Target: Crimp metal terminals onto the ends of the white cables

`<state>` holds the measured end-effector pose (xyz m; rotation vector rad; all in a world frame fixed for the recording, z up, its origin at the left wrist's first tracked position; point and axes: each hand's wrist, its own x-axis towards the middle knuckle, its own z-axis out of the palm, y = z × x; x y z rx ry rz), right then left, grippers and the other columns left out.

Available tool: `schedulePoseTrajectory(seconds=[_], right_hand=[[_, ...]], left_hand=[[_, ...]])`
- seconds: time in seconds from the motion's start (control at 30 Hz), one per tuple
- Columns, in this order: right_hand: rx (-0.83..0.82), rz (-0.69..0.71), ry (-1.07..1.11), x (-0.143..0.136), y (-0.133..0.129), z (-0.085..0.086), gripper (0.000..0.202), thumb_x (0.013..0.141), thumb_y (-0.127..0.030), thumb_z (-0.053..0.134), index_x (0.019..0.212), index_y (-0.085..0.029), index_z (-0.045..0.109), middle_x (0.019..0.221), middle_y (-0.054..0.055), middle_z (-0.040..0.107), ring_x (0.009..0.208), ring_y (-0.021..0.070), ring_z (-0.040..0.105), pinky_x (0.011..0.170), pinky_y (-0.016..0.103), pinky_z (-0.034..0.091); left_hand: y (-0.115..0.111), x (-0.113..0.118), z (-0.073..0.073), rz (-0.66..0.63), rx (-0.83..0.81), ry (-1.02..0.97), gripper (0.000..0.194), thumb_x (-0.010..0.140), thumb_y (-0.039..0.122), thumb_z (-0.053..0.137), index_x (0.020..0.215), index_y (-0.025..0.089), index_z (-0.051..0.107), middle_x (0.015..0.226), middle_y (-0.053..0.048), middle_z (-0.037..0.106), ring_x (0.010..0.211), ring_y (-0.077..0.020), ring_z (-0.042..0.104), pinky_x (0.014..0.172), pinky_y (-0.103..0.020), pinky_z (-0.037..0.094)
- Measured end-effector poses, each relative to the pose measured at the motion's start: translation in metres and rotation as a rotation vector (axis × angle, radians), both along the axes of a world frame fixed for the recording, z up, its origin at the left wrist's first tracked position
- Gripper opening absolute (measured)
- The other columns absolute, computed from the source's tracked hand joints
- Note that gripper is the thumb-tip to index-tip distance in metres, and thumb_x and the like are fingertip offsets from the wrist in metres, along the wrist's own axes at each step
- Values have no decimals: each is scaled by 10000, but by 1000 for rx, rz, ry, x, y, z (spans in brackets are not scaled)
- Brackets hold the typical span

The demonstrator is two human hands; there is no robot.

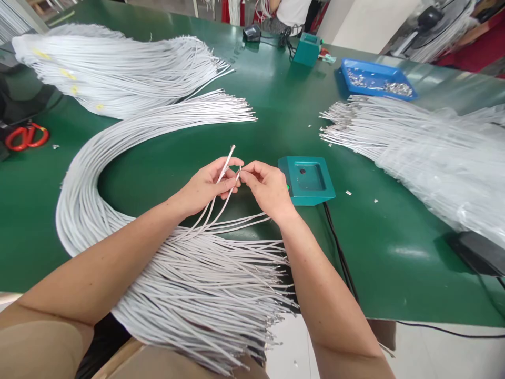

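My left hand [209, 184] is closed around a few white cables [224, 167], whose ends rise above its fingers. My right hand [268, 187] pinches the tip of one of these cables, its fingertips close to those of the left. Below my forearms a large bundle of white cables [213, 279] spreads to the right, with small metallic ends, and curves round on the left to a second set of ends [232, 108]. Just right of my right hand sits a teal box [329, 184] with a recessed top.
Another cable bundle [118, 68] lies back left, near red-handled scissors [27, 137]. Plastic-wrapped cables [426, 147] and a blue tray [379, 79] of small metal parts are right. A second teal device [306, 50] stands behind. A person [290, 13] is beyond the table.
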<state>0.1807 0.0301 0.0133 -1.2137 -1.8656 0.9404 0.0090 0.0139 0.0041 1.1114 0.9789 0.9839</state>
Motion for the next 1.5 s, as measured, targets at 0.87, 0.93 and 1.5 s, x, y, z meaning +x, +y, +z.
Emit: schedulePoseTrajectory(seconds=[0.87,0.93,1.5], right_hand=[[472,-62,-866,19,16,-7,224,829,-20,498,912,-159,653,820,95,704,894,273,517,823,374,323],[467,-70,-872,19,16,-8,238,820,-12,484,897,-161,652,811,95,702,882,271,513,816,375,323],[407,-393,-954,40,16,-10,402,975,-290,482,1339,-131,548,1473,203,496,1404,387,369,1135,697,175]], left_hand=[[15,3,-20,118,-20,251,384,772,144,699,1143,160,600,815,-8,669,719,-138,693,640,-248,526],[16,5,-20,132,-23,295,375,762,115,691,1124,161,601,795,-5,669,699,-137,687,637,-252,533],[16,3,-16,131,-103,325,414,747,111,700,1154,147,629,781,-5,658,699,-139,679,667,-267,539]])
